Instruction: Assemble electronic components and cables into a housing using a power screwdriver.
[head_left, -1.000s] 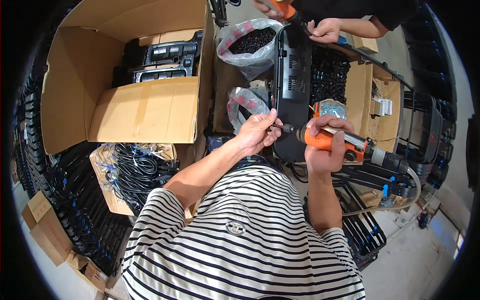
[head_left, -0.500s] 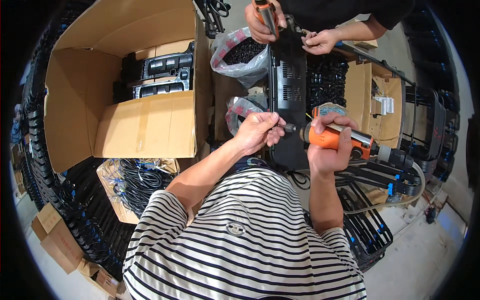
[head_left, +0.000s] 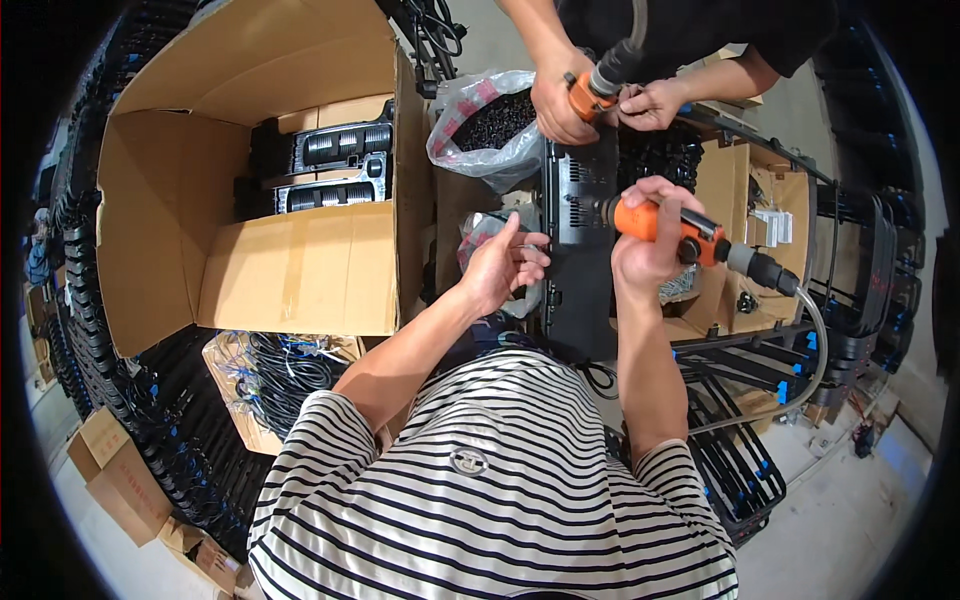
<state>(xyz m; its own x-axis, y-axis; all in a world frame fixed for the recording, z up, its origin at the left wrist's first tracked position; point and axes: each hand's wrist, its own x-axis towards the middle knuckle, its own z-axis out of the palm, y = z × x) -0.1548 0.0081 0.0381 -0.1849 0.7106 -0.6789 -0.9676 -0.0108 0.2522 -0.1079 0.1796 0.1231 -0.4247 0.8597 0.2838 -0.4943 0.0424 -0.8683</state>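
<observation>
My right hand is wrapped around an orange air screwdriver with a hose at its back end. The tool's front end points left, over a long black plastic housing with vent slots. Whether its tip touches the housing cannot be made out. Beside the housing's left edge, my left hand is open, thumb raised and fingers apart, with nothing visible in it. Across from me, a co-worker's hand grips another orange air screwdriver at the housing's far end. The co-worker's other hand is close by.
A large open carton with black plastic parts stands on the left. Small black parts fill a plastic bag beside it. Cables lie on cardboard below. Right of the housing is another carton; an air hose loops nearby.
My left hand has come away from the screwdriver's tip and opened. My right hand has raised the tool over the housing. The co-worker's tool has swung down and right onto the far end.
</observation>
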